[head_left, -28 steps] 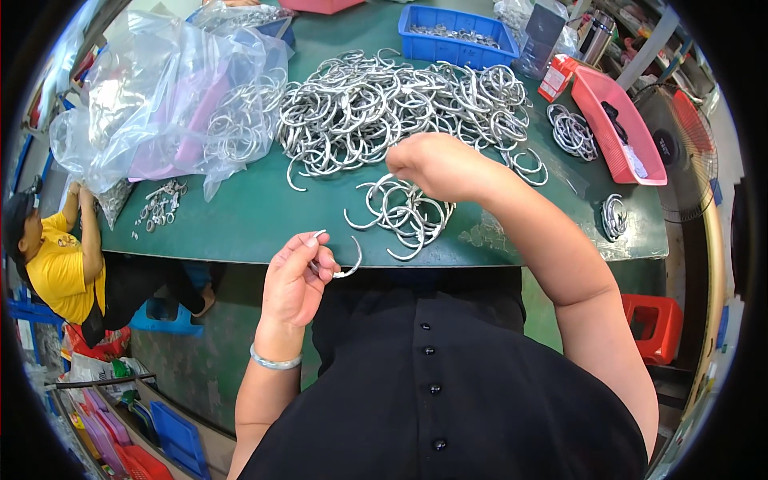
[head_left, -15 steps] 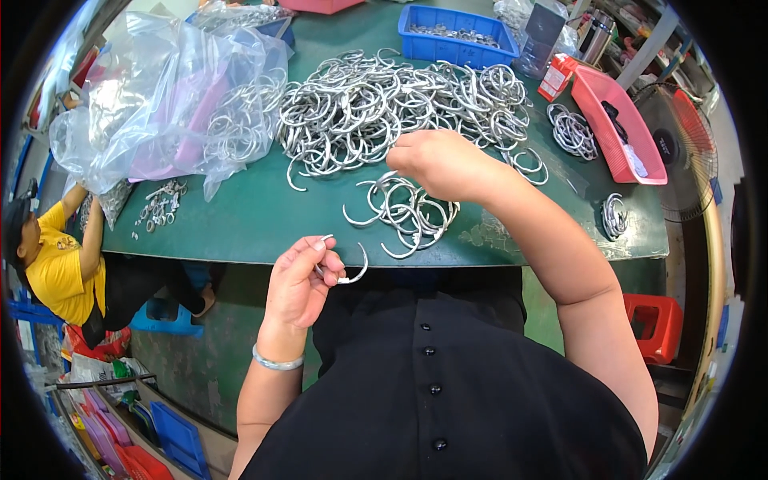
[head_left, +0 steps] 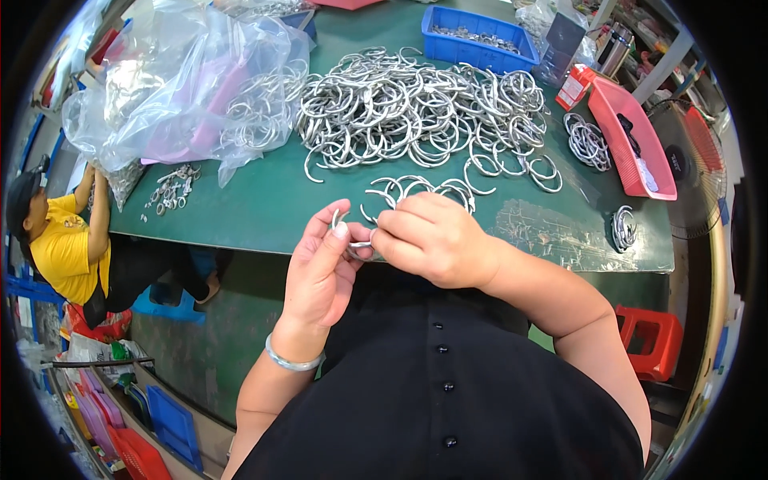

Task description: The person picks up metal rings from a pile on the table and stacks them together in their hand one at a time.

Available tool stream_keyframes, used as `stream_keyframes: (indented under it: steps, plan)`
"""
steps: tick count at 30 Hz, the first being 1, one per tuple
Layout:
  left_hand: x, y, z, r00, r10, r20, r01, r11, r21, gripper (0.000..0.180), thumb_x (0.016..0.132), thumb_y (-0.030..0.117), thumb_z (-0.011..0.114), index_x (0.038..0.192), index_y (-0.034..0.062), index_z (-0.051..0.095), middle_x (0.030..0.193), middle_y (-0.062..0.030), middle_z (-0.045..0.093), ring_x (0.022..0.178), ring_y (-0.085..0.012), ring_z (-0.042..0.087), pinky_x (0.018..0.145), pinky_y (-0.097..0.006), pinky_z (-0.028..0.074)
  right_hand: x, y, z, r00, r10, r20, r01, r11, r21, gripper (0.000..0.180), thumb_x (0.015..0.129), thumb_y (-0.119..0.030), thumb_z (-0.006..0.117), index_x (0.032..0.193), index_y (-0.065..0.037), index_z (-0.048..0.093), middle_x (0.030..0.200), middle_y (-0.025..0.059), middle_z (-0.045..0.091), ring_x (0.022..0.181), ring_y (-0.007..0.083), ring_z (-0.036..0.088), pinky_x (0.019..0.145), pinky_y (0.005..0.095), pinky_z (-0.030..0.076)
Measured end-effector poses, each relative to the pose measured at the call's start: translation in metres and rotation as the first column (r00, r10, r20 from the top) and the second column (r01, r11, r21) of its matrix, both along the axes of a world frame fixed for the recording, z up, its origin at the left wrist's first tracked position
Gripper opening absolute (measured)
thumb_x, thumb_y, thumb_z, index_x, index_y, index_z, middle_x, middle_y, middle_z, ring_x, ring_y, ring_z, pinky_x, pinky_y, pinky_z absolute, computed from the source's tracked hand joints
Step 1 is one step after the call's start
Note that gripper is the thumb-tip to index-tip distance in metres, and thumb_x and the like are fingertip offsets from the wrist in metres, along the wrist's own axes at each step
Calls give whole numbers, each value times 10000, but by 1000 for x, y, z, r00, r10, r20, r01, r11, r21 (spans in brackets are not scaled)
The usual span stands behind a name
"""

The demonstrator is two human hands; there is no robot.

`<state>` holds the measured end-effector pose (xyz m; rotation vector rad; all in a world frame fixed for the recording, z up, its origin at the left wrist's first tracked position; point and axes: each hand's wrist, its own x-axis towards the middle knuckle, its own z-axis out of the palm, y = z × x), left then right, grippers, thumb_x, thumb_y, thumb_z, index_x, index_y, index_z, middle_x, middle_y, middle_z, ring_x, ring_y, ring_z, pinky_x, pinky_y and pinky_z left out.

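Note:
A silver open bangle [head_left: 359, 245] is held in front of me at the table's near edge, pinched between the thumb and fingers of my left hand [head_left: 316, 272]. My right hand [head_left: 436, 240] is closed at the bangle's other end, its fingertips curled and partly hidden. Just beyond my right hand lies a small group of similar bangles [head_left: 408, 186], partly covered by it. Farther back spreads a large heap of silver open bangles [head_left: 416, 112] on the green table [head_left: 264, 188].
A clear plastic bag [head_left: 184, 88] with bangles lies left, near small metal parts [head_left: 172, 190]. A blue bin [head_left: 480, 50] stands behind the heap. Right are a pink basket [head_left: 632, 140], bundled bangles [head_left: 586, 142] and a fan [head_left: 688, 168]. A person in yellow [head_left: 68, 248] works at left.
My right hand has come from the heap's front edge down to the bangle in my left hand. My left hand has risen slightly and shifted right. The view has shifted a little.

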<state>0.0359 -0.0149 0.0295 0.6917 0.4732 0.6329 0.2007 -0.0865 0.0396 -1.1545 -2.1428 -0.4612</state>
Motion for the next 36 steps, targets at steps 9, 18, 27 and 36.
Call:
stream_keyframes:
  steps: [9,18,27,36]
  plan:
    - [-7,6,-10,999,-8,34,4,993,120,331,886,133,468,1198,51,395,809,-46,536,694,-109,491,726,-264,428,5,-7,-17,509,-229,-830,-219,898,-382,266,825,1,485,1090,-18,492,947,67,558,798,113,534,670,239,449]
    - [-7,9,-10,998,-42,43,37,992,124,324,901,145,432,1201,27,408,773,-47,515,672,-107,483,706,-259,425,8,-4,-10,182,-364,-914,-505,762,-404,255,842,-34,493,1095,1,495,911,66,596,762,102,566,683,238,467]
    - [-7,7,-9,996,-72,60,65,991,119,307,887,135,472,1172,29,428,788,-44,528,678,-104,484,665,-235,408,6,-6,-7,142,-406,-903,-549,727,-413,246,811,-72,571,1041,1,521,829,42,600,685,71,554,593,203,449]
    - [-5,4,-10,997,-81,2,80,992,95,329,889,144,469,1195,30,425,990,-99,566,703,-127,497,712,-262,432,68,-26,10,-22,-365,-931,-332,881,-338,197,767,-70,611,961,-72,581,745,10,600,604,68,550,520,207,449]
